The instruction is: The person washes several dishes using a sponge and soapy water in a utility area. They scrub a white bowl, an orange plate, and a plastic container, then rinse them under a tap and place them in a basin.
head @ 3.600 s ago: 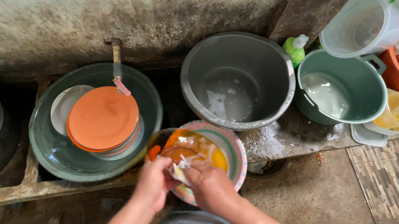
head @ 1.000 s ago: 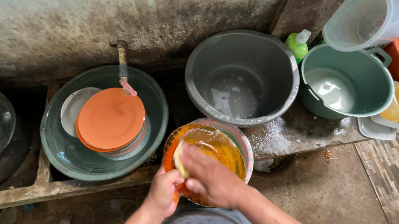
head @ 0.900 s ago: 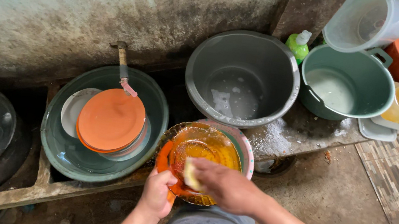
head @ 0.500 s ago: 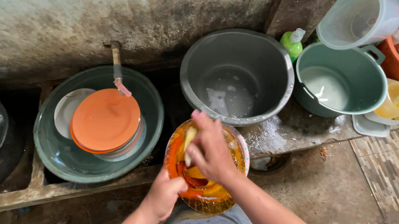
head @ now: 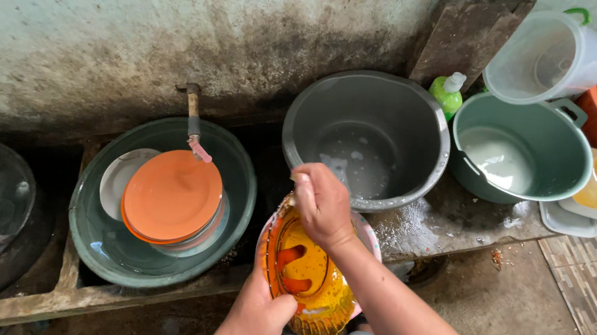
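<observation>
The left hand (head: 260, 316) grips the lower rim of an amber glass dish (head: 303, 276), fingers showing through it; the right hand (head: 321, 203) is closed over its upper rim, what it presses there hidden. The dish is translucent, ribbed and tilted on edge over a pale pink-rimmed basin (head: 373, 239) at the ledge's front edge. Behind it sits a grey bucket (head: 368, 134). A green soap bottle (head: 446, 95) with a white pump stands against the wall between the grey bucket and a green tub (head: 520, 150).

Bare forearms, no sleeves; grey garment, perhaps shorts, below.
</observation>
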